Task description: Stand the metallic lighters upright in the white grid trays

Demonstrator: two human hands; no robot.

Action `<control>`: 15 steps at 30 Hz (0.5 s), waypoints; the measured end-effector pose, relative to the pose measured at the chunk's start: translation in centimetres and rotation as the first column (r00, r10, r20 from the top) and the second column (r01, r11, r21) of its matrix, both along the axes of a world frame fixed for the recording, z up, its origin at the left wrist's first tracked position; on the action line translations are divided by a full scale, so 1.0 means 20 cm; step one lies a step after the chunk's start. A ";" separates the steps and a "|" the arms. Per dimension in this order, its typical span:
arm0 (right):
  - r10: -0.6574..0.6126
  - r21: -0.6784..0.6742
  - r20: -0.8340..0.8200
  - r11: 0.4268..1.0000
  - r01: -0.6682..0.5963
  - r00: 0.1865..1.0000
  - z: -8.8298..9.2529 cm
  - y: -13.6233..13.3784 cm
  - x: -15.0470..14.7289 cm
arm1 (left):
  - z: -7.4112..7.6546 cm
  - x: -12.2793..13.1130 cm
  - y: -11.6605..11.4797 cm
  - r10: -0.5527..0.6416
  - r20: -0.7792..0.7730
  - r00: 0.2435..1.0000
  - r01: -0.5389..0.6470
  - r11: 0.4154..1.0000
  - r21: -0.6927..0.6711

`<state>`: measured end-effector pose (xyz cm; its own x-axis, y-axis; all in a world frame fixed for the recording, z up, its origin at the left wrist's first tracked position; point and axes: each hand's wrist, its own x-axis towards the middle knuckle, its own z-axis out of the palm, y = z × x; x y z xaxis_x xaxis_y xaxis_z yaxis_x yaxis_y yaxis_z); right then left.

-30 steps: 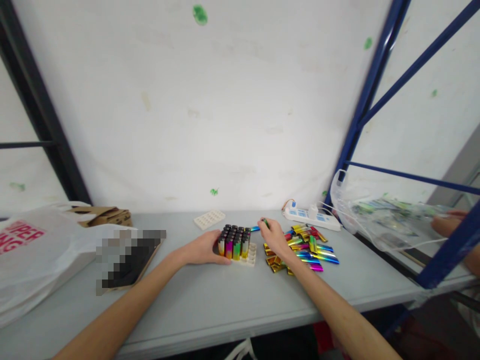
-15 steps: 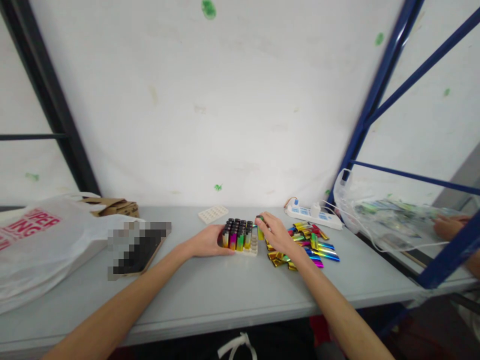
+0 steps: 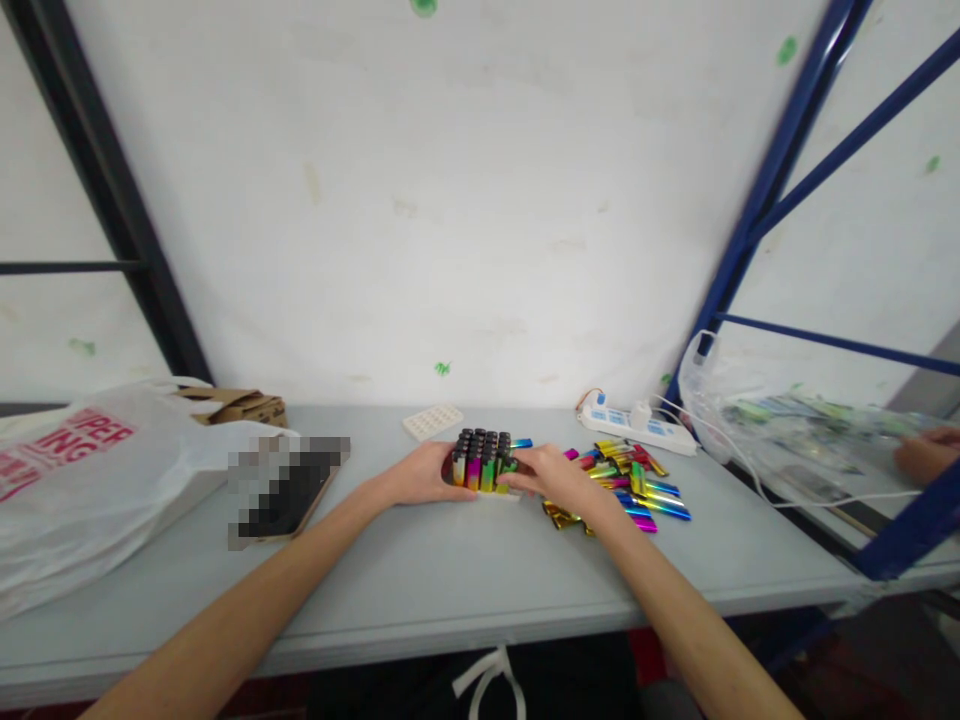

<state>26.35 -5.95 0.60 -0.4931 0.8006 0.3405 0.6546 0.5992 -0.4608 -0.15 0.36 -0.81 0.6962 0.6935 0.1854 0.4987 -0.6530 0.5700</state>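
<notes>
Rows of lighters point(image 3: 475, 470) with black tops and shiny coloured bodies stand upright, packed together, in a white tray point(image 3: 510, 494), most of which they hide. My left hand point(image 3: 427, 474) is curled around the left side of the block, thumb along the front. At the front right corner, my right hand point(image 3: 551, 474) has its fingers closed on a yellow-green lighter point(image 3: 504, 480) standing at the end of the front row. A blue metallic piece point(image 3: 521, 443) shows just behind the right fingers. To the right lies a loose pile of shiny coloured lighters point(image 3: 637, 490).
Another white holed tray point(image 3: 433, 422) lies near the wall. A power strip point(image 3: 645, 428) with cables sits behind the pile. Leftward are a phone point(image 3: 296, 495), a cardboard piece point(image 3: 247, 408) and a white plastic bag point(image 3: 112, 480). Beyond the blue post point(image 3: 739, 260) another person's hand point(image 3: 926, 458) shows.
My right hand has moved left and down with its lighter, from beside the tray to the front right corner of the block. My left hand keeps its hold. The view has shifted slightly.
</notes>
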 end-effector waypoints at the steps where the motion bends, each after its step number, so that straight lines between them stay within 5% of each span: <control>1: -0.030 0.026 0.030 0.999 0.029 0.999 -0.01 0.00 -0.01 | 0.00 0.00 0.00 -0.001 0.004 1.000 0.001 1.000 -0.005; 6: -0.125 0.091 0.172 0.990 0.111 0.977 -0.03 0.02 -0.02 | 0.01 0.00 0.00 0.007 -0.027 1.000 -0.007 1.000 0.000; 13: -0.280 0.217 -0.106 0.930 0.297 0.954 -0.01 0.08 0.16 | 0.04 0.00 -0.01 -0.018 -0.070 0.997 0.018 1.000 0.000; 15: -0.246 0.258 -0.099 0.929 0.264 0.964 -0.04 0.11 0.19 | 0.05 -0.01 -0.01 -0.019 -0.085 0.996 0.018 1.000 -0.020</control>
<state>30.13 -3.68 -0.16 -0.2547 0.7720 0.5823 0.7763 0.5223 -0.3529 -0.28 0.12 0.11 0.7217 0.6831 0.1122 0.5337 -0.6523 0.5383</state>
